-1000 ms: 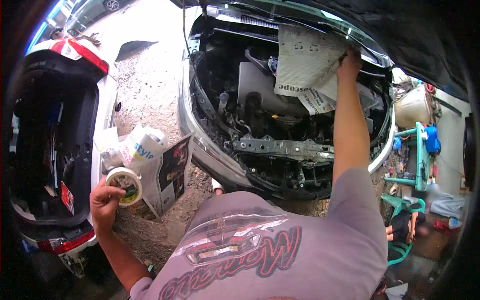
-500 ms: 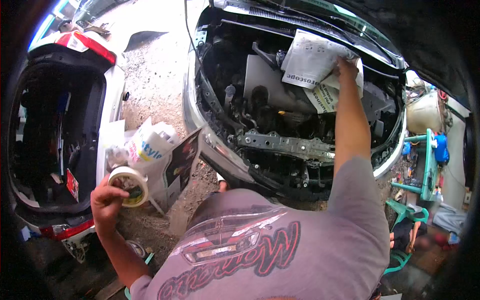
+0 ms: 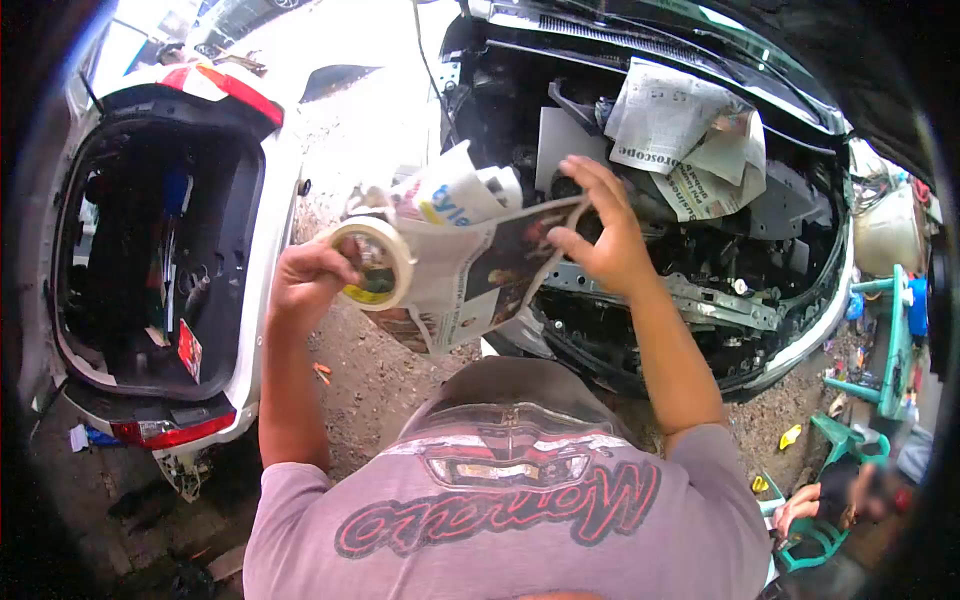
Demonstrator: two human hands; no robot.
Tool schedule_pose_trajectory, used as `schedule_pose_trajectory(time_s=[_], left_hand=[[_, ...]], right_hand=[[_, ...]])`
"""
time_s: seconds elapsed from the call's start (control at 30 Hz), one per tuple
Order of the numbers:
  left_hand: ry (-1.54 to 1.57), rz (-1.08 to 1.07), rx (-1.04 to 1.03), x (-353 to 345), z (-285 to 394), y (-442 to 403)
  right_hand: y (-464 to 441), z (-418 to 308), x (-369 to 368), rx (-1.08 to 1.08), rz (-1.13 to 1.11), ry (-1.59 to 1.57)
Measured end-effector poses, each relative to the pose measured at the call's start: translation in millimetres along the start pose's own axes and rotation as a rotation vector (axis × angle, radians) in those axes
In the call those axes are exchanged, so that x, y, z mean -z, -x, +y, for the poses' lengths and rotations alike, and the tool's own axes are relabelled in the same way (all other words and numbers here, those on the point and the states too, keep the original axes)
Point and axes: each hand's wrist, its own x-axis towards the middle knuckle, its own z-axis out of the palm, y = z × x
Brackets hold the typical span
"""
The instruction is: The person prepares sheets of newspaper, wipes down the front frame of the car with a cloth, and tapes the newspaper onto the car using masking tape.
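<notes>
My left hand (image 3: 312, 275) is closed around a roll of masking tape (image 3: 402, 262) and the sheets of newspaper (image 3: 462, 275) behind it. The sheets hang out to the right, partly folded, with coloured print showing. At their right edge is my right hand (image 3: 612, 235), thumb and fingers spread. I cannot tell whether it touches the paper. More newspaper (image 3: 680, 130) lies over the back of the open engine bay (image 3: 660, 305), creased and overlapping.
To the left stands a white car (image 3: 250, 330) with its tailgate opening facing me. Green plastic stools (image 3: 890, 350) are on the right, and a seated person (image 3: 825, 500) is at the lower right. Gravel ground (image 3: 375, 415) lies between the cars.
My right hand has let go of the newspaper over the engine bay and come back to the left. My left hand has risen and moved right with the tape and newspaper.
</notes>
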Motion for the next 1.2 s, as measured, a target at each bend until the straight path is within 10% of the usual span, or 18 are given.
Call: schedule_pose_trajectory(time_s=[0.33,0.5,0.97,1.2], left_hand=[[-0.055,-0.244,-0.161,-30,-19,-23],[-0.028,-0.170,-0.117,-21,-62,-17],[0.821,0.280,0.034,-42,-139,13],[0.346,0.556,0.048,0,-140,8]], right_hand=[[3,-55,-24,-0.307,-0.419,-0.510],[23,-60,-41,-0.652,-0.134,-1.045],[12,-90,-58,-0.652,0.230,-1.137],[5,-90,-24,-0.567,0.299,-1.101]])
